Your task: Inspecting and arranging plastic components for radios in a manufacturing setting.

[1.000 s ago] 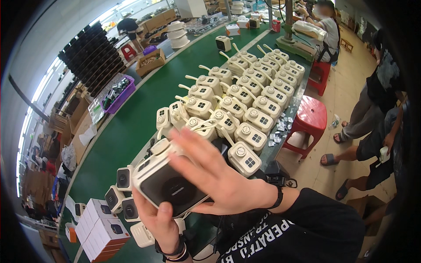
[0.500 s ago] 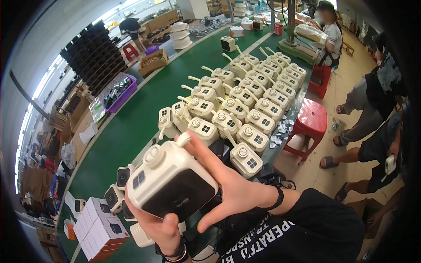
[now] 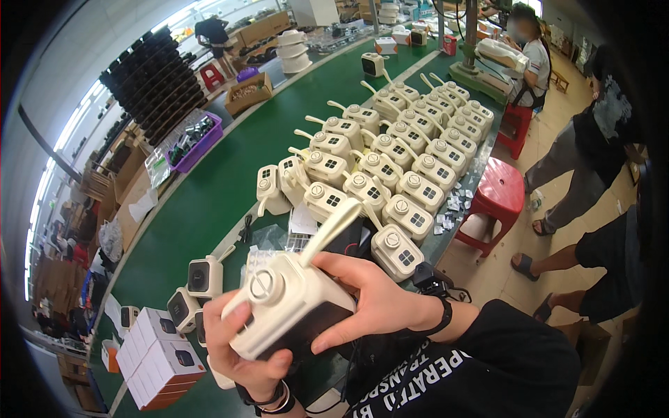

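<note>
Cream boxy plastic device (image 3: 289,303), round knob on top, smooth shell: left hand (image 3: 244,348) cups underneath, right hand (image 3: 376,303) clasps its side.

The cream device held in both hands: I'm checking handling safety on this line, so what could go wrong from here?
The cream device is held in the air, off the green table, by the left hand and right hand; a slip could drop it. Its long handle sticks up toward the packed rows of finished units, so a swing might knock one over. Units near the table edge, above the red stool, could fall.
</note>
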Action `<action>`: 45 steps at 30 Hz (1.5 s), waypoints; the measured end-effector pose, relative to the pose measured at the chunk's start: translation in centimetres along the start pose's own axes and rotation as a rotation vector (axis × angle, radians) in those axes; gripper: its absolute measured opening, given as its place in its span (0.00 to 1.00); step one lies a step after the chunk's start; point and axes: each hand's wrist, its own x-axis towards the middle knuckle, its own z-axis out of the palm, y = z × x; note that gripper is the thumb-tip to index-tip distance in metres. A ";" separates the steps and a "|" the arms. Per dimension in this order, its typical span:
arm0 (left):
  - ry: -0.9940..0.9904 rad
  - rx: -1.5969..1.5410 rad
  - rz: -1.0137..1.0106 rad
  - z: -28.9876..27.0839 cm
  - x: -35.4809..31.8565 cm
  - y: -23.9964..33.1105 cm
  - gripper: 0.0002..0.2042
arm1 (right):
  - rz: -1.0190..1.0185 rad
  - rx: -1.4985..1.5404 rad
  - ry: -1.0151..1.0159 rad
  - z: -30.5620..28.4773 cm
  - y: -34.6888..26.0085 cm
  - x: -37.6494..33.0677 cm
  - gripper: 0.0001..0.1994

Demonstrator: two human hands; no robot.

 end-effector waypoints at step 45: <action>-0.023 0.492 -0.948 -5.5 10.8 -32.9 0.31 | -0.190 -1.016 0.247 -12.0 0.6 -5.9 0.18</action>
